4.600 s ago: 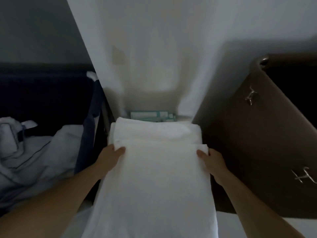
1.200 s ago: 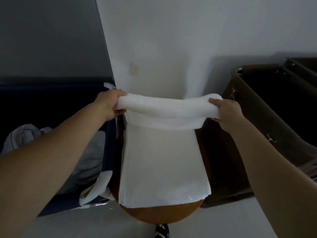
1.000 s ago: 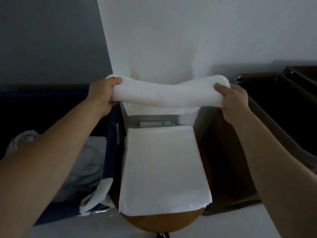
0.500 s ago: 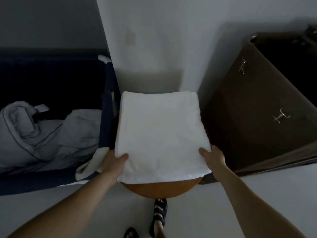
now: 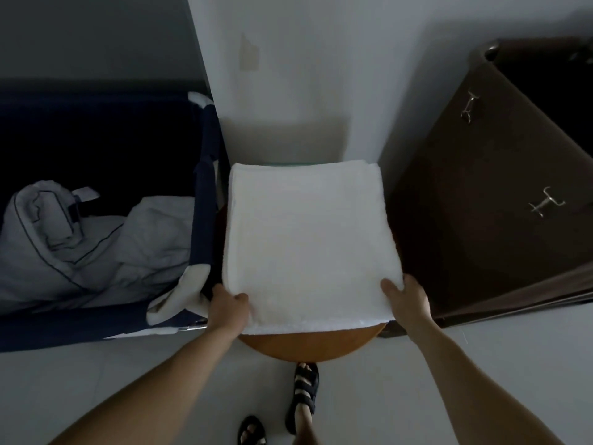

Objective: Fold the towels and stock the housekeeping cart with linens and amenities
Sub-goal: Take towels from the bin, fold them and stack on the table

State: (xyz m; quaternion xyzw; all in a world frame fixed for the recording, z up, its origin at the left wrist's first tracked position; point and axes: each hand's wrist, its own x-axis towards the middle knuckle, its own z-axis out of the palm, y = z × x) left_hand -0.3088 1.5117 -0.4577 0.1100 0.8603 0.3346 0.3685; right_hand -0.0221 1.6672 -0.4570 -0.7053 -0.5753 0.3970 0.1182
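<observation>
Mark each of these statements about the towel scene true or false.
1. The folded white towel lies on a round wooden top. True.
2. Only the left hand holds the towel. False: the right hand holds the other near corner, thumb on top.
3. Crumpled linens lie in the navy bin to the left of the towel. True.
4. The person stands barefoot. False: black sandals are on the feet.

Dim light; white wall (image 5: pixel 321 75), pale floor (image 5: pixel 64 364), round wooden table (image 5: pixel 308 344).
</observation>
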